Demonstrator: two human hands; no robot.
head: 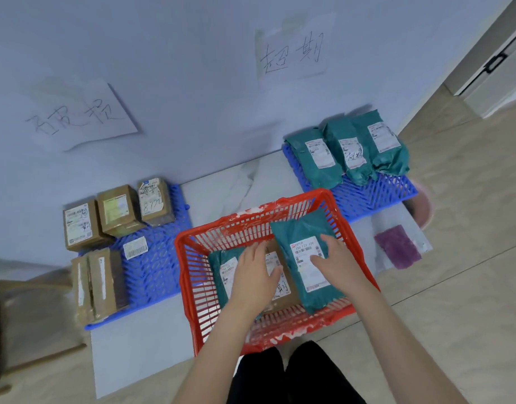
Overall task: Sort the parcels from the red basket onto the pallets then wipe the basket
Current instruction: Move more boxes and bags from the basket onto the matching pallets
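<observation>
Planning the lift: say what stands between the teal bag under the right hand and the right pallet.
Just the far wall of the red basket, which the teal bag crosses. The right pallet is bare in front.

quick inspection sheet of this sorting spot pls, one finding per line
surface: pale sheet over tiled floor
job's things: red basket, smeared white, holds boxed parcel, lower teal mailer, raised teal mailer; left blue pallet carries cardboard boxes; right blue pallet three teal mailers
clutter: purple cloth on the sheet; loose label on left pallet; pink basin behind right pallet
grippers: left hand rests flat on parcels in basket; right hand grips raised teal mailer
cables: nothing seen
surroundings: two handwritten paper signs on wall; door at right
</observation>
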